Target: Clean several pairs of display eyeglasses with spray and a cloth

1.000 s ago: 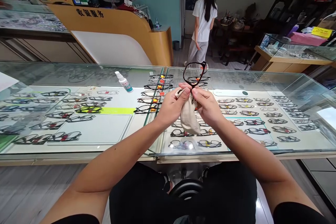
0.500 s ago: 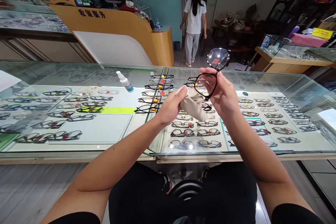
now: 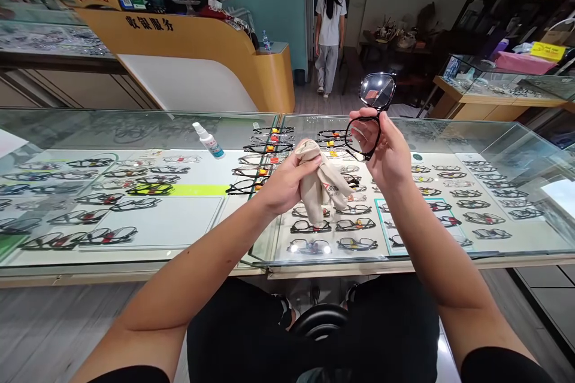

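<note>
A pair of black-framed eyeglasses [image 3: 362, 139] is pinched in my right hand [image 3: 390, 152], tilted upright with one lens above the other. The upper lens carries a small reddish sticker or reflection; I cannot tell which. My left hand [image 3: 287, 182] grips a beige cleaning cloth [image 3: 314, 188] that hangs in folds below the fingers. Cloth and glasses are apart, with a small gap between them. Both hands are above the glass display counter [image 3: 287, 260]. Several dark frames [image 3: 272, 148] lie in a column on the glass left of the cloth.
A white spray bottle [image 3: 208, 140] with a blue label stands on the counter at left. Under the glass lie rows of eyeglasses [image 3: 476, 204]. Beyond stand a curved wooden reception desk [image 3: 274, 81], another display case [image 3: 476, 93] and a person [image 3: 330, 30] in a white shirt.
My left hand has drawn the cloth left and down, off the glasses. My right hand has shifted the glasses slightly right. The person at the back has walked farther away.
</note>
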`<act>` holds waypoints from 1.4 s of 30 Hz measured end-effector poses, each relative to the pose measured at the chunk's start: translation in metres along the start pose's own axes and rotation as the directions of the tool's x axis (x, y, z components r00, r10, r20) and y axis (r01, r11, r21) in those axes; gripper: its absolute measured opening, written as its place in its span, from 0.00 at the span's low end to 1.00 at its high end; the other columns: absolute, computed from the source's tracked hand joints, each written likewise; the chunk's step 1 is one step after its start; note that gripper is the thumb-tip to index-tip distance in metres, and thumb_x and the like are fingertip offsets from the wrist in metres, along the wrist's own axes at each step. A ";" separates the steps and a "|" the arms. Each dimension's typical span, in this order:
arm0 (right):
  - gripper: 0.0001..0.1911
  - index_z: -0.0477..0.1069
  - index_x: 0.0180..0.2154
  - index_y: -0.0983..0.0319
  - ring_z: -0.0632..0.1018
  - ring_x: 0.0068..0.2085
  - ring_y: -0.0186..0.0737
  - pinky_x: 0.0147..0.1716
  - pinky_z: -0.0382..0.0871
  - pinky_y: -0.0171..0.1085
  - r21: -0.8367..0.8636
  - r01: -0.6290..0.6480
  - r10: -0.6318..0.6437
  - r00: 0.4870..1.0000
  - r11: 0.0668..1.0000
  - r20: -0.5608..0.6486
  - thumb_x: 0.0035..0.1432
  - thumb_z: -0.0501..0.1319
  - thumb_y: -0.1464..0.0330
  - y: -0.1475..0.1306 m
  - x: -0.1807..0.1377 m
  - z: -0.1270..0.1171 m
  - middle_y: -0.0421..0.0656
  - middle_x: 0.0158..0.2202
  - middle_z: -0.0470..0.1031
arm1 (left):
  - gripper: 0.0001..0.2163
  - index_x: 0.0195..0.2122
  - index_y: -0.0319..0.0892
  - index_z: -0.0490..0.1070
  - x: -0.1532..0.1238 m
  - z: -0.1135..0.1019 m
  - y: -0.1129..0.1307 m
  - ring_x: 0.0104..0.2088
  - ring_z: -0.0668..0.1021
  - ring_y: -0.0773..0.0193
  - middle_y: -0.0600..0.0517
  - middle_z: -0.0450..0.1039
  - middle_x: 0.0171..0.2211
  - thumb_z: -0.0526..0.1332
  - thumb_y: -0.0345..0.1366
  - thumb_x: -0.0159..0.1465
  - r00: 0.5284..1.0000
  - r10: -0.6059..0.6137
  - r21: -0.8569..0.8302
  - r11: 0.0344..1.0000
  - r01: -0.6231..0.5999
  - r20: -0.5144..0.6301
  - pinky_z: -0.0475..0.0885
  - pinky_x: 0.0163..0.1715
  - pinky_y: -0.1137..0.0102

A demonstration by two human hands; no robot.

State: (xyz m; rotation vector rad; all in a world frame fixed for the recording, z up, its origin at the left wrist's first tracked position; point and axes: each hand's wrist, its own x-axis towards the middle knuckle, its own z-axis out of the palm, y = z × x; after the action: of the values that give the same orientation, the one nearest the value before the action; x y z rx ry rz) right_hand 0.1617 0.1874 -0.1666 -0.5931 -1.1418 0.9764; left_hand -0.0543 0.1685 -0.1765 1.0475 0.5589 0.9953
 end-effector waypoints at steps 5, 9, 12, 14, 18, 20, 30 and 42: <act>0.19 0.83 0.47 0.54 0.87 0.56 0.43 0.59 0.84 0.42 0.024 -0.039 0.038 0.999 0.999 0.013 0.70 0.69 0.47 -0.001 -0.002 0.004 0.42 0.52 0.89 | 0.20 0.41 0.46 0.69 0.000 0.003 0.007 0.29 0.75 0.66 0.56 0.71 0.33 0.80 0.37 0.56 0.991 0.084 0.002 0.996 -0.085 -0.108 0.72 0.30 0.70; 0.20 0.83 0.43 0.56 0.87 0.54 0.44 0.57 0.84 0.43 -0.017 -0.102 0.103 0.994 0.995 0.028 0.70 0.68 0.46 -0.002 -0.003 0.005 0.44 0.48 0.89 | 0.19 0.40 0.46 0.68 0.005 -0.002 0.017 0.27 0.72 0.70 0.58 0.71 0.32 0.76 0.32 0.53 0.966 0.178 0.038 0.984 -0.174 -0.189 0.67 0.25 0.74; 0.21 0.83 0.40 0.57 0.87 0.53 0.46 0.57 0.84 0.44 -0.054 -0.112 0.115 0.991 0.992 0.073 0.70 0.68 0.46 0.000 -0.003 0.005 0.45 0.45 0.89 | 0.18 0.41 0.47 0.67 0.009 -0.009 0.025 0.24 0.69 0.71 0.57 0.76 0.35 0.74 0.33 0.54 0.958 0.204 0.100 0.977 -0.187 -0.200 0.63 0.22 0.73; 0.21 0.83 0.39 0.57 0.87 0.52 0.47 0.57 0.83 0.45 -0.071 -0.102 0.109 0.989 0.992 0.104 0.70 0.68 0.46 0.001 -0.002 0.003 0.46 0.44 0.88 | 0.17 0.41 0.48 0.65 0.011 -0.013 0.029 0.21 0.65 0.71 0.58 0.75 0.31 0.72 0.35 0.55 0.966 0.188 0.128 0.978 -0.167 -0.175 0.59 0.19 0.73; 0.21 0.84 0.37 0.58 0.86 0.49 0.48 0.54 0.82 0.44 -0.100 -0.129 0.145 0.975 0.987 0.166 0.68 0.69 0.47 -0.001 -0.001 -0.002 0.46 0.40 0.87 | 0.12 0.37 0.48 0.68 0.014 -0.025 0.031 0.17 0.55 0.70 0.62 0.53 0.18 0.69 0.43 0.57 0.985 0.153 0.182 0.974 -0.135 -0.085 0.52 0.18 0.72; 0.21 0.85 0.35 0.59 0.86 0.45 0.47 0.50 0.82 0.43 -0.112 -0.168 0.189 0.955 0.980 0.228 0.67 0.70 0.48 -0.004 -0.001 -0.005 0.46 0.38 0.86 | 0.15 0.32 0.47 0.69 0.017 -0.031 0.031 0.17 0.53 0.69 0.61 0.48 0.17 0.67 0.52 0.62 0.974 0.207 0.256 0.950 -0.176 -0.096 0.53 0.17 0.70; 0.21 0.87 0.32 0.60 0.86 0.41 0.46 0.47 0.79 0.41 -0.204 -0.239 0.307 0.848 0.949 0.432 0.66 0.70 0.51 -0.011 0.003 -0.013 0.46 0.33 0.87 | 0.20 0.52 0.47 0.79 0.022 -0.036 0.019 0.29 0.73 0.65 0.49 0.82 0.38 0.74 0.54 0.66 0.809 0.562 0.576 0.724 -0.380 -0.173 0.69 0.28 0.70; 0.22 0.89 0.34 0.59 0.86 0.39 0.46 0.49 0.80 0.43 -0.360 -0.227 0.415 0.655 0.905 0.631 0.70 0.68 0.50 -0.015 0.007 -0.021 0.47 0.34 0.90 | 0.44 0.58 0.53 0.84 0.006 -0.036 0.011 0.32 0.75 0.58 0.55 0.75 0.28 0.90 0.50 0.37 0.836 0.547 0.734 0.549 -0.400 0.046 0.72 0.38 0.67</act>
State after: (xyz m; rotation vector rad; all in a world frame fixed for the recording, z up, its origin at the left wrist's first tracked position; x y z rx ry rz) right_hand 0.1872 0.1882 -0.1575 -0.6658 -1.9110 1.4508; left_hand -0.0846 0.1913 -0.1811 1.9119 0.8921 1.4177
